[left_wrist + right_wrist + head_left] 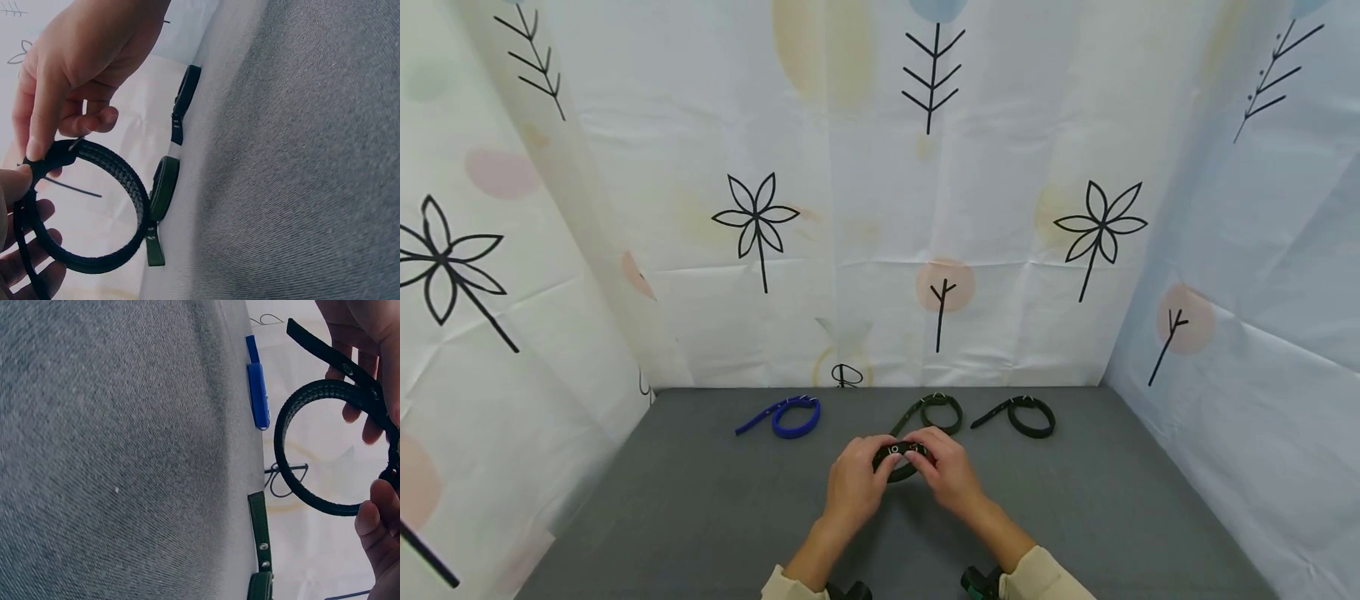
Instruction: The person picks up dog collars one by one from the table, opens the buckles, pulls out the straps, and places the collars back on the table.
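A black collar [901, 475], closed into a ring, is held up over the grey table by both hands. My left hand [853, 479] pinches its strap between thumb and fingers, and the loose strap end [312, 344] with metal eyelets sticks out past those fingers. Close beside it, my right hand [953, 475] pinches the band near the metal buckle [75, 143], thumb tip almost meeting the left one. In the left wrist view the collar's ring [106, 264] hangs round and upright, its inner side textured. Fingers partly hide the fastening.
Along the back of the grey table [715, 500] lie a blue collar [793, 432] at left, a green collar [957, 417] just behind the hands, and another black collar [1032, 432] at right. Each is looped with its strap end out. A patterned white cloth [865, 208] surrounds the table.
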The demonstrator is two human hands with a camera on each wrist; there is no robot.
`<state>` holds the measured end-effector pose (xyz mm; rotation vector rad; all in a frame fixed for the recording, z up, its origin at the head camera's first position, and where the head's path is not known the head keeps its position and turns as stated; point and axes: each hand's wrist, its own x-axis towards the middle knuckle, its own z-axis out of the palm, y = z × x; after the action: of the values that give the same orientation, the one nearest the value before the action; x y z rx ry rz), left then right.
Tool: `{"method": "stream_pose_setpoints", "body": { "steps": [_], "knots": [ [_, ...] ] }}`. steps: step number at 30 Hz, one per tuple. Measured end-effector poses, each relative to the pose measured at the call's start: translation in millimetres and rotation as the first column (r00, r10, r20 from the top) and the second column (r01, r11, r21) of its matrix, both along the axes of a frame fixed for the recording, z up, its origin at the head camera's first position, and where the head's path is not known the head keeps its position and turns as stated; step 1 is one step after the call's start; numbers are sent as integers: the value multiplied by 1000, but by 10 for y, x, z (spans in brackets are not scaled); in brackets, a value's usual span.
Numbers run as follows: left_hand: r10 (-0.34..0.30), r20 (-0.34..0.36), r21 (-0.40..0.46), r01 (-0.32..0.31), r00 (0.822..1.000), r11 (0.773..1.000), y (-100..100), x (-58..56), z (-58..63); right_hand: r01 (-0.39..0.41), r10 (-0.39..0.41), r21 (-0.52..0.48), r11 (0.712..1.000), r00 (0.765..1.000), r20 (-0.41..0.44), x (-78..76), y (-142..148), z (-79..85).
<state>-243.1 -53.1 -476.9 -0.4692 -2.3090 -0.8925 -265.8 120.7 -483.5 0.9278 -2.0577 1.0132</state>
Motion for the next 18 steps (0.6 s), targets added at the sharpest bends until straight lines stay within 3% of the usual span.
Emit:
{"method": "stream_pose_setpoints", "body": {
  "steps": [10,18],
  "knots": [
    [-1,-14,154,4,1000,988,35,-28,-84,72,-71,-72,995,997,18,26,-55,-37],
    [-33,20,261,27,999,965,75,-22,-83,78,-68,-220,972,996,50,59,-125,-110]
  ]
}}
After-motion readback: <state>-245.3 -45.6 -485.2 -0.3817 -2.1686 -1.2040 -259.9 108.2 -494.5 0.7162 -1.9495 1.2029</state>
